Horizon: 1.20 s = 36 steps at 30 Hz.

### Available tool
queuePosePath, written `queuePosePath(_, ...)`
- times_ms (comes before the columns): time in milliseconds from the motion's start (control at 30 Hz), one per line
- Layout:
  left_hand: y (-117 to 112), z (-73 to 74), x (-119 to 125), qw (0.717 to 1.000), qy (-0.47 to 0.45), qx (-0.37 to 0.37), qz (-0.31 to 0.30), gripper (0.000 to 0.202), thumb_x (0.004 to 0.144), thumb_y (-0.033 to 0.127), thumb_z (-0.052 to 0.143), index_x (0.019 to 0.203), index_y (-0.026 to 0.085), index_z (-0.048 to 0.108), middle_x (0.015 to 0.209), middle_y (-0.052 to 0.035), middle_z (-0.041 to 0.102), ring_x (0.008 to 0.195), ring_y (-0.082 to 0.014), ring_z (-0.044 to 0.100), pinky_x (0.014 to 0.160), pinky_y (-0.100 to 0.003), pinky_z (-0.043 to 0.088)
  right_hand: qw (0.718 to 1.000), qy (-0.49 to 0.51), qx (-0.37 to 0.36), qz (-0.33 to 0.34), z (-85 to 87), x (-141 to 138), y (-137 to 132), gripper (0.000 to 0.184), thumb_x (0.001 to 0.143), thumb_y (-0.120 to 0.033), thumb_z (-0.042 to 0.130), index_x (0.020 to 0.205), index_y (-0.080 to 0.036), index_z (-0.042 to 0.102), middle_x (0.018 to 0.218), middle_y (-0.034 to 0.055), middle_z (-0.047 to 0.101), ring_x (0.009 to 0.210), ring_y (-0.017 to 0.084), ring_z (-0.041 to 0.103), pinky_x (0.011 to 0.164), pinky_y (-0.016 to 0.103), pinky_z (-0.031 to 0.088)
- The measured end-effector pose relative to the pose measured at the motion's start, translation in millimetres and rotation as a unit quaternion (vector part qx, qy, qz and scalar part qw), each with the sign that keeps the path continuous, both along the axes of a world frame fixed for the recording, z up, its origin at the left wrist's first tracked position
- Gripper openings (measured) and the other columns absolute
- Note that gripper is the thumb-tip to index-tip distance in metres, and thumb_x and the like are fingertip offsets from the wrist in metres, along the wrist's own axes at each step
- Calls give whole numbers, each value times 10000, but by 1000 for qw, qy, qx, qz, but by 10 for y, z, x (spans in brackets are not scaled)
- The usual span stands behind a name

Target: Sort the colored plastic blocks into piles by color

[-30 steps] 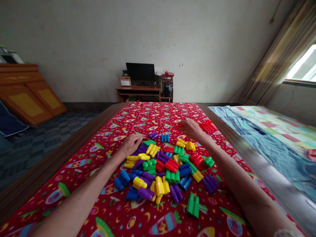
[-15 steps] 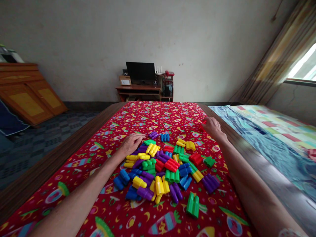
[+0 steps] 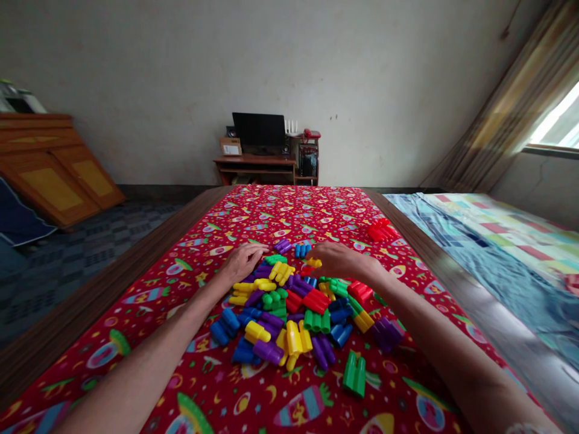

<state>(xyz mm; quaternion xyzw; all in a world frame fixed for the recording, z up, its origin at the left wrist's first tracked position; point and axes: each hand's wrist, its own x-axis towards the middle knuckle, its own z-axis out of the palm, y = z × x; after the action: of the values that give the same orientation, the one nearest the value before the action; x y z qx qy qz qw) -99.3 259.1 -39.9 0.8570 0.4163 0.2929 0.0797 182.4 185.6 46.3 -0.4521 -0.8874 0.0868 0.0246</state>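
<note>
The yellow block [image 3: 313, 263] sits just to the near right of the blue block [image 3: 303, 251], at the right hand's [image 3: 339, 260] fingertips, its visible part running crosswise. That nearer hand arches palm-down; whether it is clamped, I cannot tell. Left of the blue block, the left hand [image 3: 245, 261] rests palm-down, thumb and fingers loosely apart, nothing visible in it.

the flat red cloth [image 3: 301, 386] carries a printed pattern of rockets, moons and stars in blue, green and yellow. the ribbed plastic blocks [image 3: 316, 301] are of five colours: red, yellow, green, blue and purple. the orange-brown wooden cabinet [image 3: 31, 158] has yellow panels [image 3: 50, 185].
</note>
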Motion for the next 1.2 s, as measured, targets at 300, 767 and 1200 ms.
queuePosePath(300, 18, -13, -11, 1000, -5, 3, -5, 490, 904, 445, 327, 870, 199, 750, 1055, -82, 747, 1007, -224, 669, 977, -380, 497, 988, -146, 37, -39, 16, -151, -118, 320, 884, -353, 598, 1125, -155, 669, 1195, 179, 618, 1077, 282, 594, 831, 350, 488)
queuePosePath(767, 6, -7, -3, 1000, -12, -3, -4, 492, 908, 456, 328, 861, 197, 743, 1058, -88, 744, 1013, -226, 665, 987, -386, 487, 883, -33, 115, -454, 130, 1249, 411, 287, 858, -304, 516, 1010, -152, 706, 1060, 156, 676, 982, 266, 632, 765, 323, 451)
queuePosePath(1200, 38, -48, -22, 1000, -12, 2, 1, 481, 907, 462, 333, 893, 197, 734, 1053, -89, 745, 995, -224, 671, 976, -386, 498, 884, -31, 95, -457, 119, 1491, 405, 303, 850, -376, 535, 935, -143, 709, 984, 131, 691, 895, 240, 633, 679, 296, 430)
